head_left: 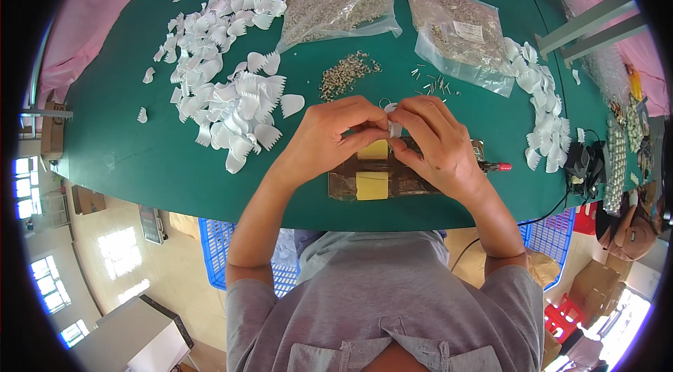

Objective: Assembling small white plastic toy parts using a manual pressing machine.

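My left hand (335, 132) and my right hand (440, 139) meet over the table's near middle, fingers pinched on a small white plastic piece (395, 129). Part of that piece is covered by the fingertips, so its full shape does not show. Beneath them lies a brown block (342, 184) with yellow patches (372, 186). Just beyond the hands is a heap of small metal fittings (346, 75), with loose metal pins (436, 83) to its right. A large pile of white toothed plastic pieces (242, 106) spreads to the left.
Two clear bags of metal parts, one at far middle (340, 4) and one farther right (456, 30), lie on the green table (126, 109). More white toothed pieces (545, 116) lie right. A red-tipped tool (496, 167) sits beside the block. Blue baskets (216, 249) stand below the edge.
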A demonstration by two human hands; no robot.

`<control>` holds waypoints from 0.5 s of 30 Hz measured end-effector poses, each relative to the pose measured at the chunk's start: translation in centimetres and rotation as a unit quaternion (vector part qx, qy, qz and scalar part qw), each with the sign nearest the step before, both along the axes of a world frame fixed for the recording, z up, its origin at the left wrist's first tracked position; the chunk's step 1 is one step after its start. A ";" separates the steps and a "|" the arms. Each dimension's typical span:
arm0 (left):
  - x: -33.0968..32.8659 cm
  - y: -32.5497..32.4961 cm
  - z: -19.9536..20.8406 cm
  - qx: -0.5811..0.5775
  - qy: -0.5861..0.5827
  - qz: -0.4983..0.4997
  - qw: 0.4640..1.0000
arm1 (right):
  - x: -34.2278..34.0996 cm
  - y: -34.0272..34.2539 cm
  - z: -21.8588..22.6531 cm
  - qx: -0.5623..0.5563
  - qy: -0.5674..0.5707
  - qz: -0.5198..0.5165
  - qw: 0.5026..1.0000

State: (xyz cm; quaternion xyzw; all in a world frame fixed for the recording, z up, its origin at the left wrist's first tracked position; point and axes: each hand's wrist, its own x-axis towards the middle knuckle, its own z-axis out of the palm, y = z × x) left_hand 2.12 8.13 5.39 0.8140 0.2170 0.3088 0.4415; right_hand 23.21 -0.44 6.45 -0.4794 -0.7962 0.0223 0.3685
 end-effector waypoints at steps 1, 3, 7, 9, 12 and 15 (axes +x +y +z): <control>0.1 0.4 0.2 0.000 -0.001 0.000 1.000 | 0.0 0.0 -0.1 0.002 -0.008 0.003 1.000; 0.2 0.9 0.9 0.045 0.026 -0.052 0.997 | 0.0 0.0 0.0 0.014 -0.022 0.001 1.000; 0.7 1.1 1.0 0.080 0.035 -0.057 0.995 | 0.0 0.2 0.4 0.029 -0.044 -0.014 0.999; 1.4 0.8 0.5 0.199 0.033 -0.001 0.979 | -0.2 0.2 0.4 0.028 -0.048 -0.022 0.998; 1.6 0.3 -0.1 0.212 0.036 0.031 0.976 | -0.2 0.2 0.2 0.018 -0.040 -0.039 0.998; 2.4 -0.7 0.3 0.050 0.000 0.093 0.994 | -0.1 0.5 -0.1 0.019 -0.019 -0.045 0.999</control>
